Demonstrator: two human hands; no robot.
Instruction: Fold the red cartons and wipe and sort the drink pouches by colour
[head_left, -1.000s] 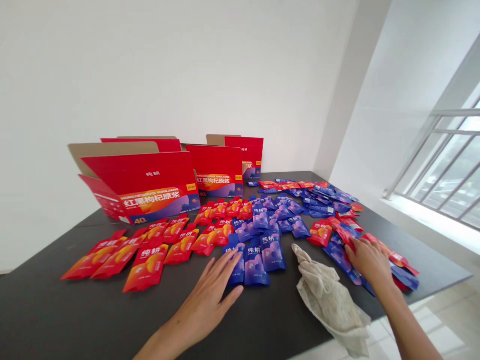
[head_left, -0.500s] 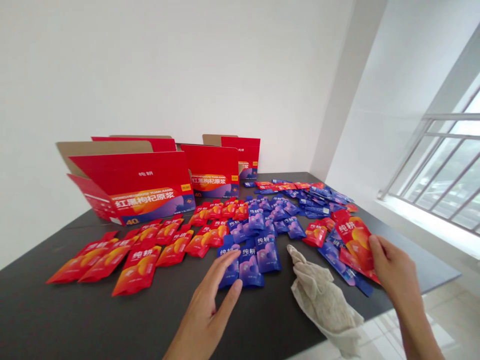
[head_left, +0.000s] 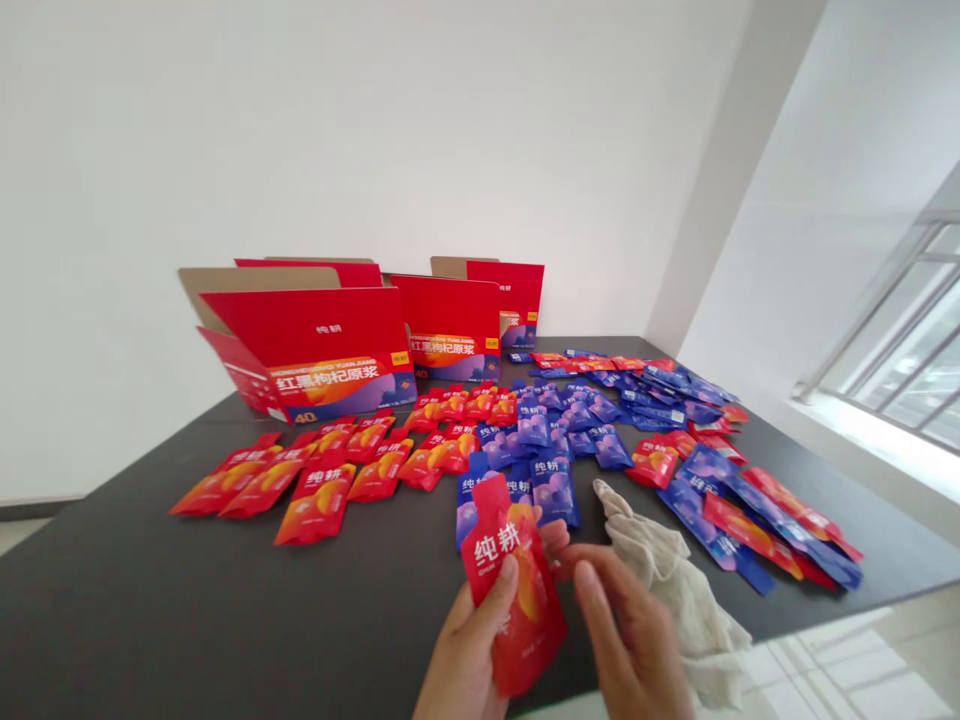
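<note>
A red pouch (head_left: 517, 590) with orange fruit printed on it is held up in front of me, tilted to the left. My left hand (head_left: 480, 630) grips it, thumb across the front and fingers behind. Just right of the pouch is my right hand (head_left: 626, 620), slightly blurred, thumb and fingers apart and nothing seen in it. Its index finger reaches close to my left fingertips. Behind the held pouch lie blue pouches (head_left: 553, 488), partly covered by it. A crumpled beige cloth (head_left: 667, 570) rests beyond my right hand, at the table's front edge.
Red pouches (head_left: 319, 503) lie spread on the dark table (head_left: 187, 610) to the left. More blue and red pouches (head_left: 705, 500) are heaped on the right. Several open red cartons (head_left: 322, 340) stand at the back left, before the wall. A window railing (head_left: 885, 320) is far right.
The red pouch has come from the right side to the front middle and is now in my left hand. My right hand has moved left with it and let go. The view has shifted right.
</note>
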